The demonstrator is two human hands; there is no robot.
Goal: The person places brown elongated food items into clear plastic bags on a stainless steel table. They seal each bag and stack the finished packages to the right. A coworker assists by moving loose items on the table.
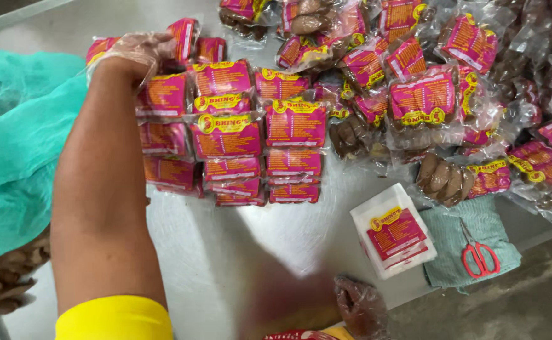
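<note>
Left hand [138,53], gloved, fingers curled over the far-left packet stack [162,97] on the steel surface [225,252]. Right hand [359,308] blurred at bottom edge; grip can't be told. Risk: stacks [229,135] stand packed tight, slick film, so a nudge likely topples neighbours. Scissors [479,255] lie well apart.

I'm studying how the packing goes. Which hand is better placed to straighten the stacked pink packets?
Probably the left. The left hand, in a clear glove, already rests on the packets at the far end of the rows. The right hand sits blurred near the table's near edge, away from them.
</note>
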